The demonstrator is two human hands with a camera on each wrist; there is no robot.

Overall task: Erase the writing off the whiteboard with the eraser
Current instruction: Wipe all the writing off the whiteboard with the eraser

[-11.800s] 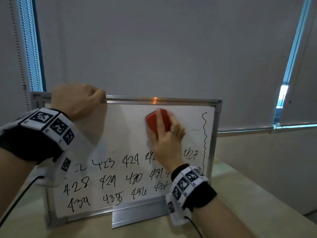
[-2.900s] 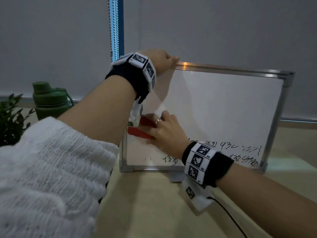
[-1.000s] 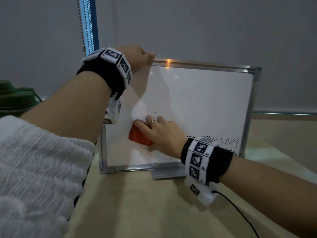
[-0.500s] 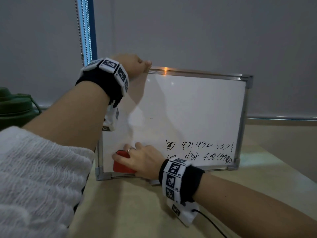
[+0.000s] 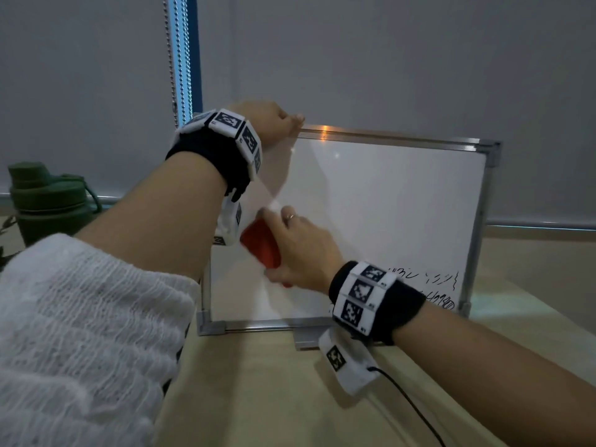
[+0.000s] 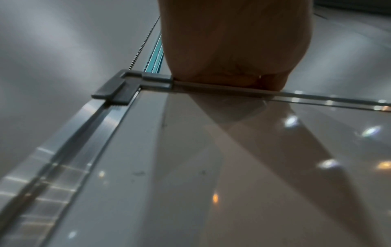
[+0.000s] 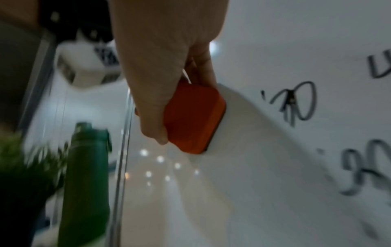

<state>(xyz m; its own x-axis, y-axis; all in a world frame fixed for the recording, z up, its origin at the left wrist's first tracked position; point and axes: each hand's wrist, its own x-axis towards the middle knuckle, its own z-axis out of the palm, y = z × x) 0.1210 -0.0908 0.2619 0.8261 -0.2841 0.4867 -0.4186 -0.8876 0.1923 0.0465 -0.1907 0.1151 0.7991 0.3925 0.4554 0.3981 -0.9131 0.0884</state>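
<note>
A small whiteboard [image 5: 387,201] in a metal frame stands upright on the table. My left hand [image 5: 271,124] grips its top edge near the top left corner [image 6: 131,83]. My right hand [image 5: 300,246] holds the red eraser [image 5: 261,246] flat against the board's left half, about mid height; the right wrist view shows the eraser [image 7: 192,118] pinched between thumb and fingers. Black handwritten numbers [image 5: 432,285] stay in the lower right corner of the board, partly hidden by my right wrist. More writing [image 7: 296,103] lies just right of the eraser.
A green bottle [image 5: 45,198] stands left of the board, beside a green plant [image 7: 19,167]. Grey roller blinds [image 5: 387,59] hang close behind the board, with a bead chain [image 5: 175,59]. The beige table [image 5: 274,398] extends toward me. A cable [image 5: 409,401] trails from my right wrist.
My right hand has carried the eraser from the board's bottom left corner up to mid height. The left hand keeps its grip on the top edge.
</note>
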